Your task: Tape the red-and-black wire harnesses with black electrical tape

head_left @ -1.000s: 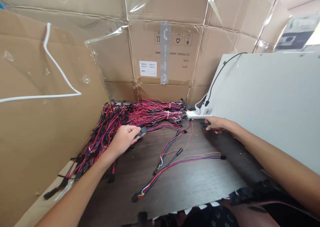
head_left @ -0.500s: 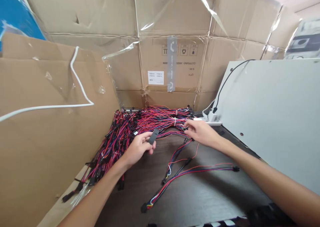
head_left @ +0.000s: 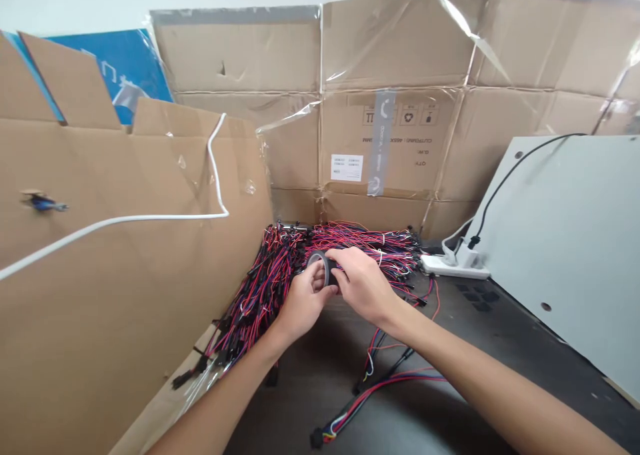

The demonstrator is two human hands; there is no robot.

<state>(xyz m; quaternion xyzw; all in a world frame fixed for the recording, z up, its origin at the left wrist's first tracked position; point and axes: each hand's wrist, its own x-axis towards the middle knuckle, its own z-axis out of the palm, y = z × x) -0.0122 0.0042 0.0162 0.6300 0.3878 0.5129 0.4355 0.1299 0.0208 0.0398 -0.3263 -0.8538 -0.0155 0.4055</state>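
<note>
Both my hands meet over the dark table, in front of a big pile of red, blue and black wire harnesses (head_left: 280, 268). My left hand (head_left: 303, 301) and my right hand (head_left: 363, 283) are both closed on a small roll of black tape (head_left: 321, 266), held up between them. Its ring shape faces the camera. Below my right forearm, a few loose harnesses (head_left: 373, 391) with black connectors lie on the table.
Cardboard sheets (head_left: 125, 295) wall in the left and back; a white cable (head_left: 150, 218) runs across the left one. A white power strip (head_left: 453, 263) with a black plug sits at the back right, beside a slanted grey panel (head_left: 570, 241).
My right hand came left from the power strip and joined my left hand on the tape roll, which was raised. The camera tilted up and the view shifted.
</note>
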